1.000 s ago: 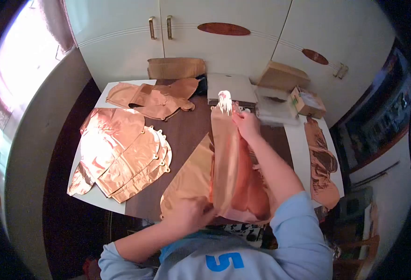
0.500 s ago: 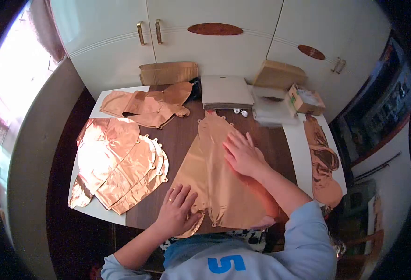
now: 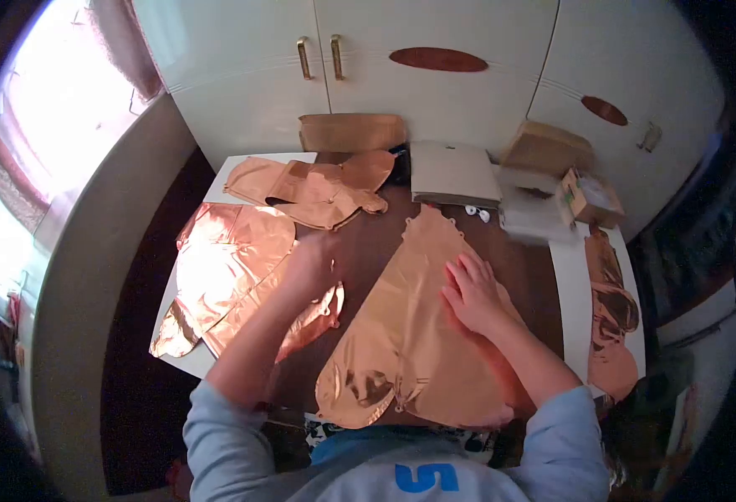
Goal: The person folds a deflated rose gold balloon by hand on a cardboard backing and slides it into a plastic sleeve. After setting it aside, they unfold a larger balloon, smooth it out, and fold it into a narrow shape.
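A copper-coloured foil sheet (image 3: 418, 335), wide at the front and narrow at the back, lies flat on the dark table middle. My right hand (image 3: 472, 293) rests on its right side with the fingers spread. My left hand (image 3: 316, 261) is blurred by motion above the right edge of the shiny foil pile (image 3: 234, 259) on the left; its fingers cannot be made out. Small tabs show along the pile's edge.
More folded foil (image 3: 326, 188) lies at the back left. Behind the sheet are a grey-white stack (image 3: 453, 174), white earbuds (image 3: 477, 214) and a clear plastic bag (image 3: 535, 213). A small box (image 3: 592, 199) and long foil pieces (image 3: 612, 318) are at the right.
The foil sheet has gone from raised and folded to lying flat. My left hand has left its front left part and moved up to the pile. My right hand has come down onto the sheet.
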### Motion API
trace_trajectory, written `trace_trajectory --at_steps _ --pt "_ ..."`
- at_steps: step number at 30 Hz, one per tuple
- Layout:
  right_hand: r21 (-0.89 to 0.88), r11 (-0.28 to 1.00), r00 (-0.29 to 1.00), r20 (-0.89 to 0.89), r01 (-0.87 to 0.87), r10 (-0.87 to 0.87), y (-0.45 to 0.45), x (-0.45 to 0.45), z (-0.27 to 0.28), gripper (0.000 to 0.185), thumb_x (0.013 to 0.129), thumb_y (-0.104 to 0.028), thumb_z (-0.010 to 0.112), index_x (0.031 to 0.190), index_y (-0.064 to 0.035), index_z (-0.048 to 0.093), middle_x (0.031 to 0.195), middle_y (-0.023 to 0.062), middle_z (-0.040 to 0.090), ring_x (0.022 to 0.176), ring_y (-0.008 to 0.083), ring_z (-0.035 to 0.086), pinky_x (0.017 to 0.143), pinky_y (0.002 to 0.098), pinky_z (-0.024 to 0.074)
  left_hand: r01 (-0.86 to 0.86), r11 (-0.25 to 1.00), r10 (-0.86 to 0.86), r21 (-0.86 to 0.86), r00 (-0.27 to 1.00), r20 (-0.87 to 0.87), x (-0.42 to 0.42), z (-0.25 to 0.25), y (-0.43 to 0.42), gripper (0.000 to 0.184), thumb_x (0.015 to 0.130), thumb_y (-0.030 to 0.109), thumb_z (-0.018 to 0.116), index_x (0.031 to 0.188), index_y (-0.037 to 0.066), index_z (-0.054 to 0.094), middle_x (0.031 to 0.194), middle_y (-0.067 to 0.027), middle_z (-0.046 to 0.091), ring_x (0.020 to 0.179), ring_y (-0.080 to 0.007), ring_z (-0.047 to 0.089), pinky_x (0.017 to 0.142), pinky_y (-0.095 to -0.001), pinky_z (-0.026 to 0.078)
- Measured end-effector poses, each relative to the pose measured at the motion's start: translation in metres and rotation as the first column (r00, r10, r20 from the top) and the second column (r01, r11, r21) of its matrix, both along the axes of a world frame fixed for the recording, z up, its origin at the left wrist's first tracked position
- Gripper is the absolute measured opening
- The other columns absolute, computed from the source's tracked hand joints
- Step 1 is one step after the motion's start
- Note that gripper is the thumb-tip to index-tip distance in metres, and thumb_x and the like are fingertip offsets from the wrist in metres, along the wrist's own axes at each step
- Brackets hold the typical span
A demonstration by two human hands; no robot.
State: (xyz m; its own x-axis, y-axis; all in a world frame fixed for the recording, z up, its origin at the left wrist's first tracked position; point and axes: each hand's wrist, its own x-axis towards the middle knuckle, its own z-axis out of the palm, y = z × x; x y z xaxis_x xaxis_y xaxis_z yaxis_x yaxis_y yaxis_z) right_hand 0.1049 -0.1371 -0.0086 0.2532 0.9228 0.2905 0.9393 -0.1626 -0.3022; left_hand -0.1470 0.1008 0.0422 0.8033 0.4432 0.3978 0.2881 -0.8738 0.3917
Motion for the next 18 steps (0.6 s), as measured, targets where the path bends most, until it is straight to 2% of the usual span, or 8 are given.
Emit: trace_trajectory --at_steps 1,3,6,7,10,14,15,18 --pt "0.022 1.000 1.000 -0.020 -0.010 0.010 -0.001 0.001 0.001 0.050 0.091 -0.032 0.060 0.133 -0.0053 0.053 0.140 0.0218 0.045 0.134 0.0401 0.038 0.113 0.0568 0.0259 -0.170 0.972 0.158 -0.162 0.984 -0.086 0.015 0.013 0.014 0.018 0.080 0.022 0.070 0.087 0.006 0.070 0.092 -0.0177 0.068 0.092 -0.0376 0.066 0.080 -0.0452 0.052" --pt "0.053 0.999 0.999 -0.040 -0.007 0.009 -0.001 0.002 0.000 0.049 0.090 -0.030 0.062 0.131 -0.0048 0.054 0.137 0.0220 0.046 0.132 0.0402 0.039 0.112 0.0550 0.0290 -0.175 0.979 0.169 -0.104 0.983 -0.070 0.030 -0.003 0.063 0.024 0.082 0.025 0.070 0.097 0.006 0.072 0.110 -0.0179 0.067 0.103 -0.0381 0.064 0.087 -0.0453 0.051" --pt "0.063 0.998 0.999 -0.047 0.006 -0.003 0.000 0.003 -0.002 0.047 0.088 -0.027 0.064 0.129 -0.0042 0.056 0.134 0.0220 0.047 0.128 0.0407 0.042 0.108 0.0533 0.0330 -0.218 0.963 0.201 0.158 0.973 0.115 0.044 -0.034 0.113 0.031 0.081 0.026 0.071 0.105 0.007 0.071 0.127 -0.0179 0.060 0.108 -0.0379 0.062 0.091 -0.0461 0.051" --pt "0.058 0.998 0.999 -0.049 -0.002 0.005 0.000 0.004 -0.001 0.048 0.088 -0.026 0.065 0.129 -0.0041 0.056 0.134 0.0219 0.047 0.128 0.0409 0.042 0.107 0.0531 0.0338 -0.316 0.942 0.312 0.113 0.949 0.052 0.048 -0.025 0.115 0.036 0.081 0.031 0.071 0.109 0.008 0.070 0.135 -0.0168 0.054 0.108 -0.0369 0.063 0.092 -0.0464 0.050" --pt "0.045 0.999 0.998 -0.063 -0.025 0.028 -0.001 0.003 0.008 0.049 0.086 -0.025 0.067 0.128 -0.0037 0.056 0.134 0.0216 0.046 0.126 0.0417 0.042 0.107 0.0520 0.0348 -0.458 0.889 0.452 -0.014 0.880 -0.146 0.046 -0.033 0.138 0.037 0.079 0.036 0.072 0.107 0.011 0.072 0.131 -0.0154 0.057 0.108 -0.0356 0.063 0.091 -0.0448 0.051" --pt "0.057 0.998 0.997 -0.066 -0.033 0.036 -0.003 0.001 0.011 0.050 0.083 -0.025 0.070 0.126 -0.0032 0.056 0.133 0.0214 0.046 0.125 0.0416 0.043 0.107 0.0500 0.0351 -0.551 0.810 0.538 -0.203 0.835 -0.117 0.051 -0.059 0.172 0.034 0.078 0.040 0.071 0.100 0.015 0.075 0.107 -0.0144 0.069 0.098 -0.0332 0.067 0.086 -0.0429 0.052" --pt "0.059 0.998 0.998 -0.055 -0.035 0.038 -0.002 0.002 0.012 0.050 0.083 -0.025 0.070 0.126 -0.0032 0.056 0.133 0.0215 0.046 0.125 0.0416 0.043 0.107 0.0497 0.0352 -0.504 0.798 0.494 -0.332 0.861 -0.120 0.049 -0.052 0.174 0.033 0.081 0.037 0.069 0.100 0.011 0.074 0.091 -0.0158 0.072 0.088 -0.0299 0.069 0.079 -0.0414 0.053" --pt "0.046 0.998 0.998 -0.047 -0.043 0.045 0.000 0.001 0.013 0.049 0.082 -0.024 0.070 0.124 -0.0031 0.056 0.131 0.0215 0.047 0.124 0.0414 0.044 0.107 0.0495 0.0356 -0.522 0.778 0.575 -0.348 0.816 0.061 0.046 -0.047 0.215 0.034 0.082 0.033 0.069 0.100 0.005 0.073 0.085 -0.0179 0.071 0.081 -0.0262 0.069 0.074 -0.0410 0.052"
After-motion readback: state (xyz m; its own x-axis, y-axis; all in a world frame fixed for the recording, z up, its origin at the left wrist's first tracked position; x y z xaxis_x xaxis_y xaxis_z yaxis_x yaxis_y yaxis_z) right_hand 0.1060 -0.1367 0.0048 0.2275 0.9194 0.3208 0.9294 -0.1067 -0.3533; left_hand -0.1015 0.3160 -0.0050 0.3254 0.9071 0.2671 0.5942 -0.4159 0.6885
